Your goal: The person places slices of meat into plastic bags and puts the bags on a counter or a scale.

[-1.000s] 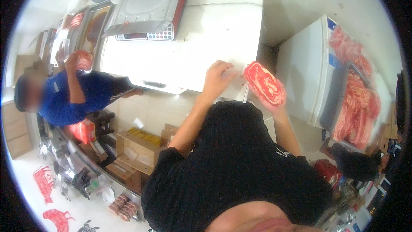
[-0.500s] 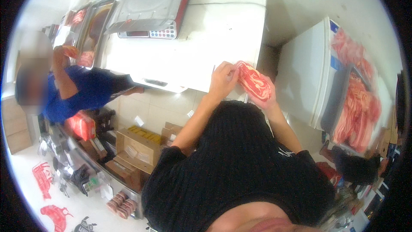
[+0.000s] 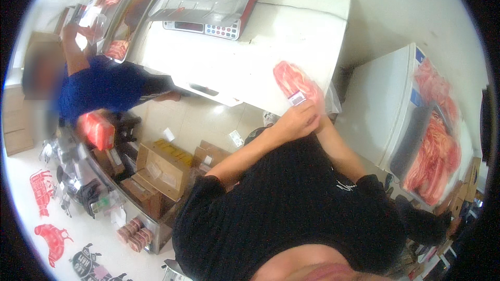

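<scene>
Pale pink-red marbled meat [image 3: 291, 79], with a shiny film-like surface, is held just over the white table's near right corner. My right hand [image 3: 320, 116] supports its near end from the right and below; its fingers are mostly hidden. My left hand [image 3: 298, 123] is closed in front of it, with fingertips at a small white-and-dark label [image 3: 297, 98] lying against the meat. Whether the label is stuck down cannot be made out. Clear plastic [image 3: 334, 101] shows just right of my right hand.
A digital scale [image 3: 208, 0] stands on the white table [image 3: 229, 67]. Metal trays [image 3: 136, 15] of meat lie at the far left, where a co-worker in blue [image 3: 104, 86] handles a clear package. Right, a white cabinet [image 3: 377, 109] stands near sliced meat [image 3: 432, 156]. Cardboard boxes [image 3: 161, 169] sit lower left.
My left hand moved from the meat's far left edge to its near end, where a label now shows. The meat looks paler and shinier. The view shifted slightly.
</scene>
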`<state>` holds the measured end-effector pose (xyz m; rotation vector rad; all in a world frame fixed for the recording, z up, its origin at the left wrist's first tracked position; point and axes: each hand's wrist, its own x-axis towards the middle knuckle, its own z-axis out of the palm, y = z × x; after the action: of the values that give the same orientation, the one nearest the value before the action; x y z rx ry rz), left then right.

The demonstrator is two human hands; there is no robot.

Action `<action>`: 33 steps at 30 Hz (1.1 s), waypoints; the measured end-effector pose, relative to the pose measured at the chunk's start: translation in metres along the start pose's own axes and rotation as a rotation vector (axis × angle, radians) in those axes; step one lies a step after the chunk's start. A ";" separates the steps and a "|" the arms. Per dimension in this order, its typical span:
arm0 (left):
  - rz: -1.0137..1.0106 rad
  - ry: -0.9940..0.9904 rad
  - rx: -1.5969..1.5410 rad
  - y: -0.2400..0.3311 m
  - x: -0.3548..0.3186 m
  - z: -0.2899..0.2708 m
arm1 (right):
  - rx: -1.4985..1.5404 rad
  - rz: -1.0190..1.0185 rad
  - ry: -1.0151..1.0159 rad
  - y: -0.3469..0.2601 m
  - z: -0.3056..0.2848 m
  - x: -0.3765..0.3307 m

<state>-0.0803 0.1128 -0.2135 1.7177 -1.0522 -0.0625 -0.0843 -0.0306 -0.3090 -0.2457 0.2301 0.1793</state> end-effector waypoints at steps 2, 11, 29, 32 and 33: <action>0.068 -0.004 0.000 0.002 -0.001 -0.002 | -0.131 -0.039 0.132 0.005 0.029 0.023; 0.008 -0.092 -0.145 -0.007 -0.014 -0.009 | -0.600 -0.049 0.143 0.015 0.041 0.027; 0.050 -0.094 -0.135 -0.034 -0.017 -0.053 | -0.937 -0.144 0.247 0.025 0.034 0.033; -0.149 0.144 0.005 -0.084 -0.008 -0.082 | -0.765 -0.142 0.194 0.028 0.045 0.046; -0.254 0.254 0.076 -0.096 -0.003 -0.090 | -0.693 -0.130 0.173 0.030 0.050 0.051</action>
<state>0.0221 0.1855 -0.2527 1.8653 -0.6546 0.0340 -0.0314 0.0179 -0.2813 -0.9651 0.3173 0.1035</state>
